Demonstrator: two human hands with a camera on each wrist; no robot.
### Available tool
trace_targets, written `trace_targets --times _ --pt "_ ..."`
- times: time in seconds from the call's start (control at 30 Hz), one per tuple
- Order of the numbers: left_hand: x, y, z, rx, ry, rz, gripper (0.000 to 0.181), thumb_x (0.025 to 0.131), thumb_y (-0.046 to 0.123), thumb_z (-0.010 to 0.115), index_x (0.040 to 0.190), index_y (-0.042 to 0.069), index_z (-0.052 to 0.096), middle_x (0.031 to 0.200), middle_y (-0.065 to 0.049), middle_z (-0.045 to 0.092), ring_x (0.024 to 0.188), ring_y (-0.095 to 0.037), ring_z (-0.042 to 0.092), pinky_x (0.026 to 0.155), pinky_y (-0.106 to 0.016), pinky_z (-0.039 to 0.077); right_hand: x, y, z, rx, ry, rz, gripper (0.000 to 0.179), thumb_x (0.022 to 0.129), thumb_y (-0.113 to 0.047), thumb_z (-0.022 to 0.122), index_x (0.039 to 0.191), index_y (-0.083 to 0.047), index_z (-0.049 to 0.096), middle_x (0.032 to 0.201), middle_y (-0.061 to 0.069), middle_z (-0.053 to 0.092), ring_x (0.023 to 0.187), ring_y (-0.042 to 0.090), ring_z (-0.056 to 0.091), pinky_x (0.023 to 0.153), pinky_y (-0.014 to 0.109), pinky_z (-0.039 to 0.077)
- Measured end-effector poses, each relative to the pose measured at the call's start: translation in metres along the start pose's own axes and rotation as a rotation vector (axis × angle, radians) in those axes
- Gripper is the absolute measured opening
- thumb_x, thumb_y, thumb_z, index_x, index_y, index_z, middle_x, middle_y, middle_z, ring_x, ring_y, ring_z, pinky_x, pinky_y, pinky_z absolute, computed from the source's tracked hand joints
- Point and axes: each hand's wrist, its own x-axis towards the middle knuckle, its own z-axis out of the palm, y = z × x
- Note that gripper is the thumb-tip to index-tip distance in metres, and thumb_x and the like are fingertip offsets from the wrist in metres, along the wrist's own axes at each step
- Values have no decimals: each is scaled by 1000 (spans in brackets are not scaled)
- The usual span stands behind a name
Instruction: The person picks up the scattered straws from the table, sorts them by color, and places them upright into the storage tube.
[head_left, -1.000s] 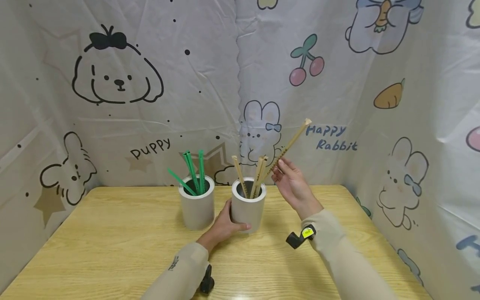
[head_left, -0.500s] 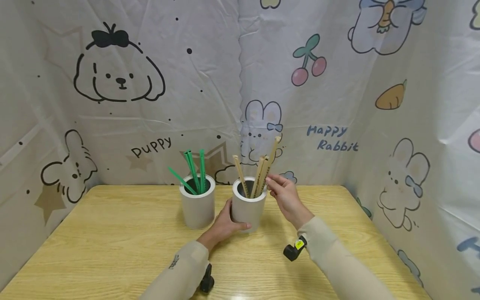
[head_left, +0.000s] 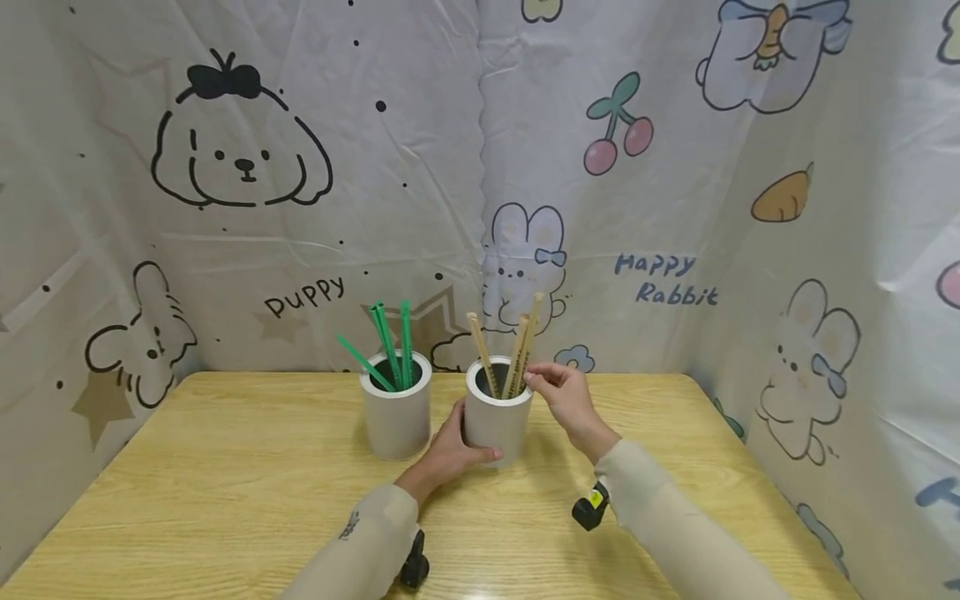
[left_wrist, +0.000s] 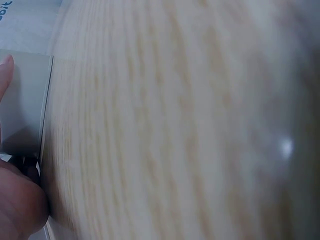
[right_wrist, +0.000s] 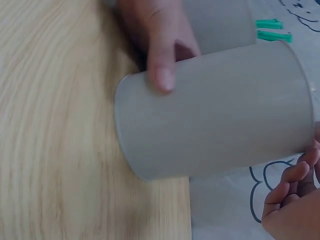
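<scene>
In the head view my left hand [head_left: 453, 450] grips the lower left side of the right-hand white cup [head_left: 498, 429], with the thumb across its front. Tan straws with dark printing stand in that cup; one leans left, and others cluster at the right. At the cup's right rim my right hand [head_left: 572, 407] pinches a tan straw [head_left: 536, 321], its lower end down inside the cup. The right wrist view shows the cup wall [right_wrist: 215, 115], the left thumb on it, and the right fingers at the rim.
To the left stands a second white cup [head_left: 397, 427] holding several green straws [head_left: 384, 337]. Both cups stand on a wood-grain table [head_left: 247, 467]. A printed cloth [head_left: 405, 217] hangs behind and at both sides.
My right hand has moved left and down to the cup rim. The straw it holds has swung more upright and sunk lower in the cup. My left hand keeps its place.
</scene>
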Motion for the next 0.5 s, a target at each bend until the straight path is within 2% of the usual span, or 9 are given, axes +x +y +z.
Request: trace_targets --times 0.17,0.5 --pt "-2 0 1 -8 -8 -5 107 77 16 89 160 10 22 160 -19 38 144 -41 41 120 -60 31 -2 5 0 -35 -17 -20 27 99 -13 64 117 6 69 108 8 69 89 8 56 82 21 48" --pt "-1 3 0 -2 -10 -9 107 77 17 89 160 10 21 160 -19 37 144 -41 41 120 -60 31 0 0 -5 -58 -55 -45 28 99 -16 65 118 3 70 108 8 69 92 9 55 87 26 48"
